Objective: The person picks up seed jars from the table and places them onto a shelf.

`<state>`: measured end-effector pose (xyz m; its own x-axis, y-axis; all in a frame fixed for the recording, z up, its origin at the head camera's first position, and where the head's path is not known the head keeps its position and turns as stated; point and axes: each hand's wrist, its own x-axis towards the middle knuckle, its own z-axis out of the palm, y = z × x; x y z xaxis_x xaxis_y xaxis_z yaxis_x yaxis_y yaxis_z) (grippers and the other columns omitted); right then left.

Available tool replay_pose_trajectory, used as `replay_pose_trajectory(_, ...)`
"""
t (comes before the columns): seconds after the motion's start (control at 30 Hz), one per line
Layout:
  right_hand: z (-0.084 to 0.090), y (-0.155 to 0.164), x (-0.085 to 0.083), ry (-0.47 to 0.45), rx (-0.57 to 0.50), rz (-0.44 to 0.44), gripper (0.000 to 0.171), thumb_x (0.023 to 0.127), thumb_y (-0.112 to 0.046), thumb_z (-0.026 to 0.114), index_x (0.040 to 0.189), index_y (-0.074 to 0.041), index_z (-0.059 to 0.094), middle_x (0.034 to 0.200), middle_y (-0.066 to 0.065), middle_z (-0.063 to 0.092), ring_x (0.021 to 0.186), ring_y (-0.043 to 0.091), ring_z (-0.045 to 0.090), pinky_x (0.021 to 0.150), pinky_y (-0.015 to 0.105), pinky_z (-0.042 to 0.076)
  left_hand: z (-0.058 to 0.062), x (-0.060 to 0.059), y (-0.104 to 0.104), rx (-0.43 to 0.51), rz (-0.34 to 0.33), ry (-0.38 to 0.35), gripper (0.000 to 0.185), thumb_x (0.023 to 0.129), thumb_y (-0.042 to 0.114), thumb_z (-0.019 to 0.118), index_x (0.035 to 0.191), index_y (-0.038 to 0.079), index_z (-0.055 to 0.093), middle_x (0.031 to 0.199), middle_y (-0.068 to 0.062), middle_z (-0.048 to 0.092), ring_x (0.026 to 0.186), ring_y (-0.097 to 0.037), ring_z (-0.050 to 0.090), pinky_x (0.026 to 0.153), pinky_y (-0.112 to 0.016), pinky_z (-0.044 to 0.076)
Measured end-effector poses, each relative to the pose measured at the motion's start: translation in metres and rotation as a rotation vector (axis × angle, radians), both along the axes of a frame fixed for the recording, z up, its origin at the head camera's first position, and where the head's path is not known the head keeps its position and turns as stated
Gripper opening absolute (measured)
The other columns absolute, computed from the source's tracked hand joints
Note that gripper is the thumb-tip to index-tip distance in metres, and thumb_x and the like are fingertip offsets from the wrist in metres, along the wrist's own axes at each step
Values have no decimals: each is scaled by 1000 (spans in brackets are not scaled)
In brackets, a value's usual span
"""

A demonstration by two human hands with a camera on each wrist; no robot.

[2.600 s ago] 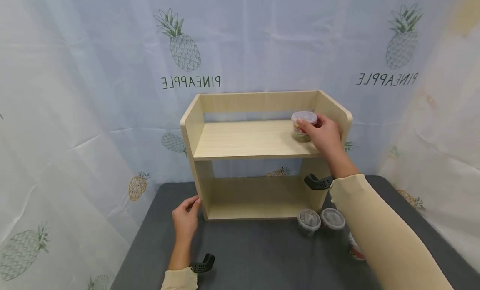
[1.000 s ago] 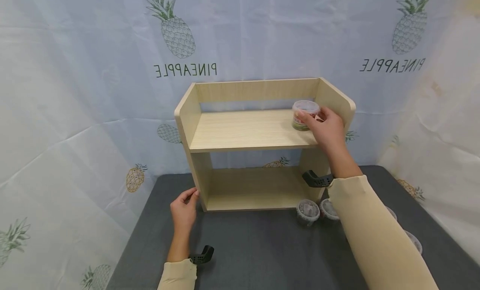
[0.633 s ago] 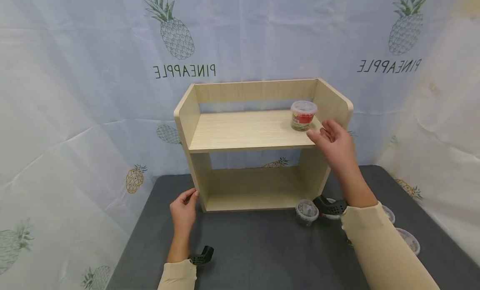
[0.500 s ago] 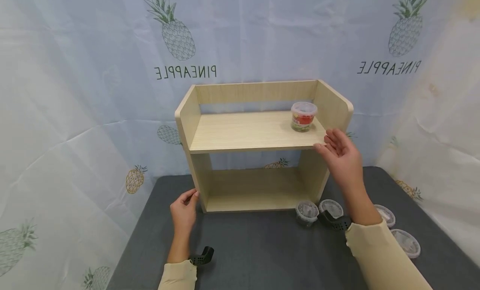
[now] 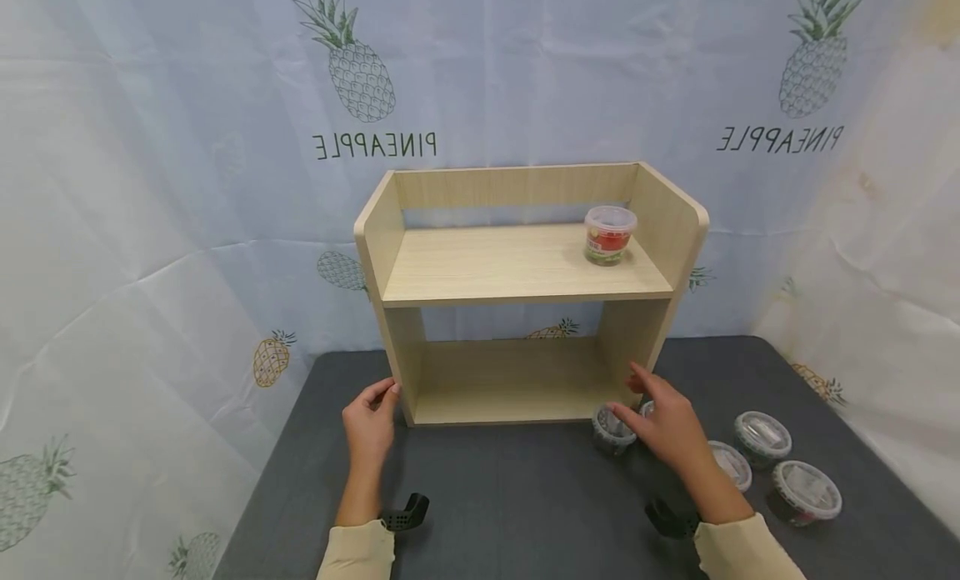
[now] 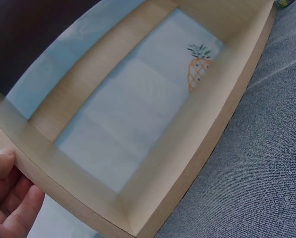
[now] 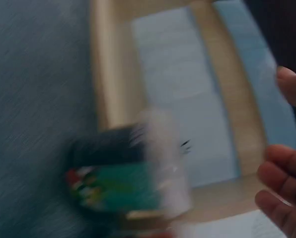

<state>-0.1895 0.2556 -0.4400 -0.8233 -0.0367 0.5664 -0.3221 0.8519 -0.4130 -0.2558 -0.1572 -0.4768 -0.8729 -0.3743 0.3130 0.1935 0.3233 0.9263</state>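
Observation:
A two-tier wooden shelf [image 5: 517, 267] stands on a dark grey table [image 5: 517, 513]. A small clear tub with a red label [image 5: 609, 234] sits at the right end of the upper board. My left hand [image 5: 370, 422] rests against the shelf's lower left front corner, fingers touching the side panel [image 6: 38, 173]. My right hand [image 5: 660, 422] is low over the table, fingers spread and relaxed, holding nothing, just above two tubs [image 5: 611, 427] beside the shelf's right foot. The right wrist view is blurred; it shows a tub [image 7: 128, 178] and fingers [image 7: 282, 198].
More lidded tubs lie on the table to the right [image 5: 762, 437], [image 5: 808, 490], [image 5: 731, 465]. A pineapple-print sheet [image 5: 360, 88] hangs behind and to both sides. The lower board of the shelf [image 5: 510, 388] holds nothing.
My right hand let go of the red-labelled tub on the upper board, drew back and dropped down to the tubs on the table. The left hand has stayed put.

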Motion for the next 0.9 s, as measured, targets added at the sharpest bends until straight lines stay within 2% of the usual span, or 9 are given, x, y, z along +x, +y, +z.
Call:
replay_pose_trajectory(0.07,-8,2,-1,-62,90,6,68,79,-27,83,133,4,55,111,19,69,97,37,63,75,54,52,0,0,0,4,-1,1,21,93,19,70,108,5,75,102,-11,75,87,0,62,74,-7,46)
replay_pose_trajectory(0.2,-20,6,-3,-148,203,5,70,76,-38,84,129,1,58,113,19,67,103,41,59,78,57,50,1,-1,1,5,0,2,21,93,20,70,108,5,75,102,-11,74,89,-5,63,74,-7,46)
replay_pose_trajectory(0.33,-31,10,-6,-198,258,-7,82,73,-47,83,132,3,56,117,23,66,109,45,57,84,61,47,1,-1,1,-2,-2,-3,21,93,20,70,108,5,75,103,-11,74,92,-12,65,74,-8,46)
replay_pose_trajectory(0.43,-36,11,-7,-218,284,-14,89,73,-51,82,134,6,54,119,25,65,108,44,56,86,59,46,1,0,1,-12,-3,-3,22,93,20,70,108,5,75,103,-11,74,94,-15,66,75,-12,48)
replay_pose_trajectory(0.53,-38,11,-6,-205,298,-14,89,72,-50,82,133,8,55,114,25,67,103,40,57,87,56,46,0,0,1,-12,-8,2,22,93,20,70,108,5,75,102,-11,74,92,-11,65,76,-13,48)
replay_pose_trajectory(0.73,-38,1,-5,-103,286,48,78,65,-39,89,121,7,62,113,25,66,109,45,57,98,58,43,-1,1,0,3,-16,22,22,93,19,70,108,4,75,102,-12,75,86,5,60,74,-7,46)
replay_pose_trajectory(0.9,-42,-9,-2,-85,233,80,80,62,-32,93,123,9,60,114,25,62,105,43,60,86,54,50,-1,1,0,1,-15,32,22,93,20,70,108,4,75,102,-12,75,86,4,61,74,-6,46)
